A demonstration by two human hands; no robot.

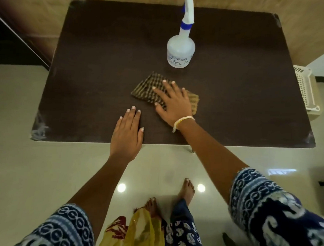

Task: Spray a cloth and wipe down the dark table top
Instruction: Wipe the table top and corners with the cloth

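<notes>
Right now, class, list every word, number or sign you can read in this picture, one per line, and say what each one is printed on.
"SPRAYER": top line of the white label on the clear plastic spray bottle standing on the dark brown table top; the letters before it are unclear.
Label's lower lines: too small and blurred to read.
Striped brown cloth, white slatted basket: no text.
</notes>
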